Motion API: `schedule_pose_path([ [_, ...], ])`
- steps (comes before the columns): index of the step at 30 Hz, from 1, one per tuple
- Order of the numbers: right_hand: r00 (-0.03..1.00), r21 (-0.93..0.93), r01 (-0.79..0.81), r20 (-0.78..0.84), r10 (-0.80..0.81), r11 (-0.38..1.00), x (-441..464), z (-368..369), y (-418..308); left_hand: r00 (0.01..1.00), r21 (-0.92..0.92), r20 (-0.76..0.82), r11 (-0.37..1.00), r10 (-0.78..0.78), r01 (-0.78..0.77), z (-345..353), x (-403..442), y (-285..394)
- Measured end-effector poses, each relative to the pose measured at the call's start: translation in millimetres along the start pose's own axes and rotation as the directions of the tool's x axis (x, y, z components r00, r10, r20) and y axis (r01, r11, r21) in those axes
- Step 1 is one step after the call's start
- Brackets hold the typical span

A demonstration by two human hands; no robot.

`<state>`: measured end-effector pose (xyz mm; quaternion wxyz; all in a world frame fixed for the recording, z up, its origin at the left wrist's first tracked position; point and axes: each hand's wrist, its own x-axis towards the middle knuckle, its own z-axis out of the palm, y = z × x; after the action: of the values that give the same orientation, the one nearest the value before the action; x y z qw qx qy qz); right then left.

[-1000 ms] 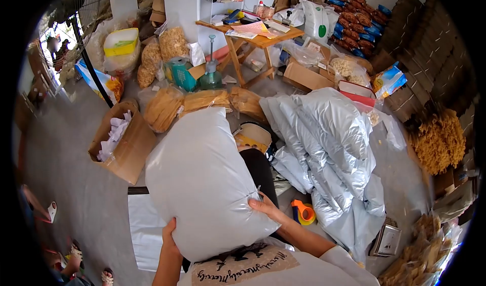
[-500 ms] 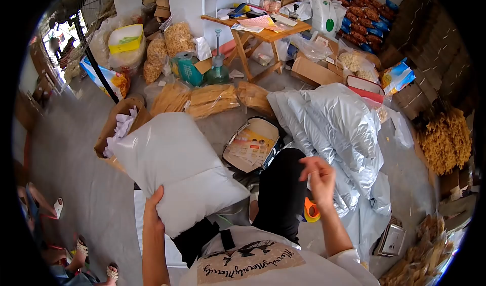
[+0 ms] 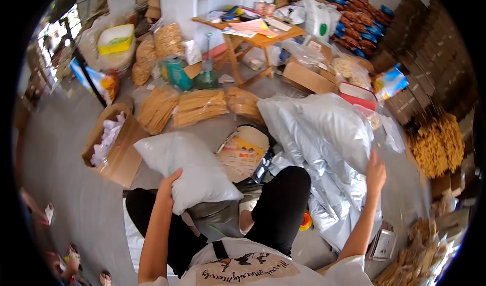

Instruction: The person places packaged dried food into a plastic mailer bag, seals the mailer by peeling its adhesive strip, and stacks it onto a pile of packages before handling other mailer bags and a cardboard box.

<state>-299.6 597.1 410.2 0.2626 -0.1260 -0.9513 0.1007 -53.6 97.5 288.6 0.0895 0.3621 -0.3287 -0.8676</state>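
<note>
A plump, pale grey mailing bag rests tilted above my left thigh, smaller in view than the packed bags on the other side. My left hand grips its near left edge, thumb on top. At the far side of my right knee lies a heap of silver plastic bags. Alongside the right edge of this heap is my right hand, blurred, a finger pointing upward; whether it touches the plastic is unclear. Between my knees and the table, an open basket holds printed orange and white papers.
An open carton with lilac wrapping stands at left. Bundles of flat yellow dried food lie ahead, before a wooden table. An orange tape roll sits by my right knee. Another person's feet show at lower left.
The grey bag has dropped lower and tipped away, uncovering my left thigh and the carton's side. My right hand has moved outward to the right, to the silver heap's edge. The view has shifted slightly.
</note>
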Motion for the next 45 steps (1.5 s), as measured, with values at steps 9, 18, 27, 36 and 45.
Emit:
schedule_pose_path([
  [9, 0.730, 0.628, -0.641, 0.677, 0.095, 0.441, 8.9, 34.6, 1.1, 0.925, 0.129, -0.377, 0.987, -0.042, 0.097, -37.9, 59.8, -47.1],
  [18, 0.643, 0.642, -0.765, 0.766, 0.013, 0.043, 4.8, 45.8, 7.2, 0.961, 0.273, -0.273, 0.961, 0.039, 0.038, -57.3, 48.5, -53.6],
  [27, 0.669, 0.565, -0.694, 0.735, -0.112, -0.445, -58.4, 29.8, 2.4, 0.960, 0.261, -0.281, 0.963, 0.008, 0.069, -68.2, 20.5, -50.2],
  [36, 0.395, 0.783, -0.518, 0.577, -0.715, 0.346, -217.9, 0.4, -164.2, 0.956, 0.116, -0.276, 0.984, -0.101, 0.137, -74.6, 15.4, -54.2],
  [45, 0.001, 0.954, -0.107, 0.282, -0.959, 0.280, -280.9, 30.7, -292.7, 0.994, 0.392, -0.108, 0.917, -0.036, 0.075, -85.0, 25.8, -91.7],
])
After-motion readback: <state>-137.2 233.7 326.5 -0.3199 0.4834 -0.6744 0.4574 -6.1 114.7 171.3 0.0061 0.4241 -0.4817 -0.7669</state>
